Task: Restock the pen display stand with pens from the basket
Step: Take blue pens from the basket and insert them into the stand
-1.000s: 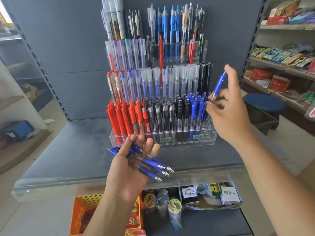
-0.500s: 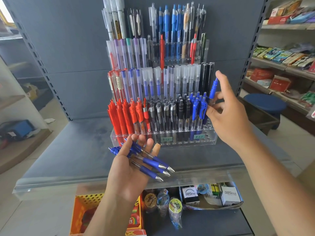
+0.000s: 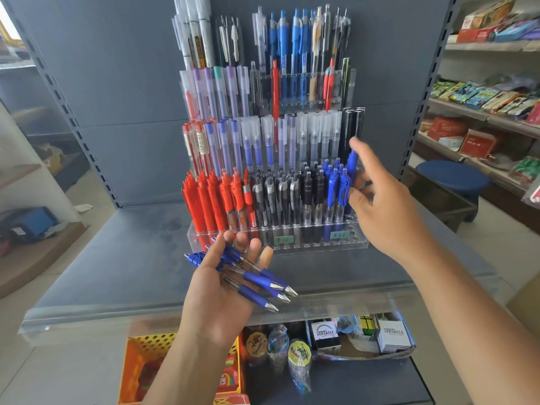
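The right fingers [image 3: 355, 197] pinch a blue pen [image 3: 352, 168] low on its barrel, with the forefinger stretched up beside it. The pen stands almost upright at the right end of the front row of the stand [image 3: 277, 247], just beside its blue neighbours [image 3: 336, 188]. Its tip is hidden, so I cannot tell if it is in a hole.

The left fingers [image 3: 242, 244] lie nearly straight, palm up. The thumb seems to clamp a bundle [image 3: 257, 280] of blue pens across the palm, tips toward the front edge of the shelf [image 3: 131, 258].

I see two risks. The pen may miss its hole and lean, pushing the neighbours over. The bundle slopes down, so a loose thumb may let pens slide off the front edge.

The right hand [image 3: 388, 211] reaches in over the front right corner, wrist bent inward. The left hand [image 3: 216, 293] hovers over the middle of the front edge. The basket [image 3: 140, 346] sits below, at the left.
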A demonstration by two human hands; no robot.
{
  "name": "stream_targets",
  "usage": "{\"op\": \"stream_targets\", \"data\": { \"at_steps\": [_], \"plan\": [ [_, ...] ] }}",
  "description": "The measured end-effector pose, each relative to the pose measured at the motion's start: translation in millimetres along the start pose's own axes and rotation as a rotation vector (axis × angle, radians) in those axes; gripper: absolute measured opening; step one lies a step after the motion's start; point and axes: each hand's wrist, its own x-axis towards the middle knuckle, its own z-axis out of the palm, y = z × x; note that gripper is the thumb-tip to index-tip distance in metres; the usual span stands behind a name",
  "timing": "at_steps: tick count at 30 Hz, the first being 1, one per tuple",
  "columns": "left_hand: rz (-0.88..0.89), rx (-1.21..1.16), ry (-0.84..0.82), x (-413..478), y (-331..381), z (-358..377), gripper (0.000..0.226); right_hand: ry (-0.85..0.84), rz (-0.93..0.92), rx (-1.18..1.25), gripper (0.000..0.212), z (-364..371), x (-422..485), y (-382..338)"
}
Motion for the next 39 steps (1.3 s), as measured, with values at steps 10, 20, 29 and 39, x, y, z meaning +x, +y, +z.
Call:
{"op": "stream_targets", "data": {
  "at_steps": [10, 20, 29, 39],
  "plan": [
    [-0.002, 0.002, 0.015, -1, 1, 0, 0.02, 0.062, 0.011, -0.007, 0.056, 7, -3, 4],
    [0.002, 0.003, 0.011, 0, 0, 0, 0.018, 0.12, 0.019, 0.009, 0.07, 8, -5, -9],
    [-0.001, -0.009, -0.012, 3, 0, 0, 0.024, 0.05, -0.342, -0.259, 0.041, 39, -28, -71],
    [-0.019, -0.063, -0.029, -5, -1, 1, 0.036, -0.294, -0.305, -0.225, 0.042, 83, -44, -94]
  ]
}}
